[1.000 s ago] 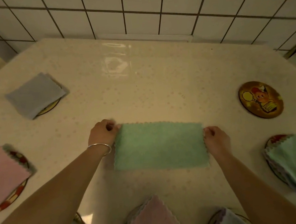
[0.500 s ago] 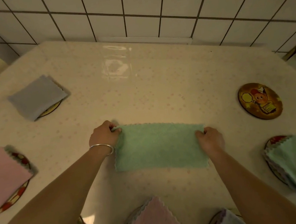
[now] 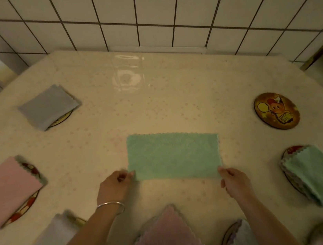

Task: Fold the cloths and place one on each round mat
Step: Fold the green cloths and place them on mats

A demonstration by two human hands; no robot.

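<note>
The table (image 3: 174, 104) is ringed with round mats, most already under a folded cloth, while one bare mat (image 3: 276, 110) at the far right shows a cartoon figure and no writing I can read. At the centre lies the green cloth (image 3: 173, 156), folded into a long strip, flat on the tabletop and well apart from that free mat. The left hand (image 3: 113, 187) and right hand (image 3: 235, 180) each pinch a near corner with curled fingers — probably to carry that edge over for the next fold.
</note>
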